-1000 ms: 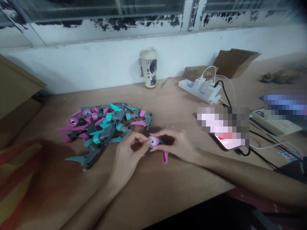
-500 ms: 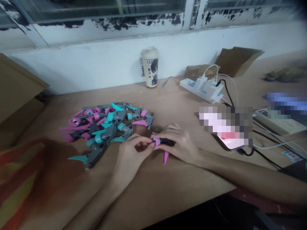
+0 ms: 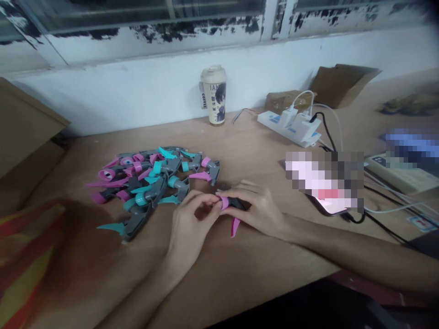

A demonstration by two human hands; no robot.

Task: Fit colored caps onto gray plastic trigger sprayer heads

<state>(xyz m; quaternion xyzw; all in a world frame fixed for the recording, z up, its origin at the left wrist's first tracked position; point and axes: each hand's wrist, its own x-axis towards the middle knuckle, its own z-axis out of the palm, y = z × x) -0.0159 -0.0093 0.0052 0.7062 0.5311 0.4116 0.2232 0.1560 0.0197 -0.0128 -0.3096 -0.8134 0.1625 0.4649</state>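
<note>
Between my hands, just above the wooden table (image 3: 267,269), is a dark grey trigger spray head (image 3: 235,203) with a pink collar and a pink trigger pointing down toward me. My right hand (image 3: 259,205) is wrapped round its grey body. The thumb and fingers of my left hand (image 3: 195,219) pinch the pink collar (image 3: 224,203) at its open end; whether they hold a small part there is hidden. Left of my hands lies a pile of similar spray heads (image 3: 164,178), grey with turquoise or pink collars and triggers. One with a pink trigger (image 3: 213,171) lies closest, beyond my fingers.
A lidded coffee cup (image 3: 215,98) stands by the wall. On the right are a white power strip (image 3: 288,128) with plugs and cables, a blurred-out phone (image 3: 322,187) and a brown paper piece (image 3: 343,84). Cardboard (image 3: 27,119) and a red-yellow bag (image 3: 27,260) sit on the left.
The pink collar's opening has turned out of sight behind my left fingers, and the pink trigger has swung slightly left. Both hands keep their hold in nearly the same place.
</note>
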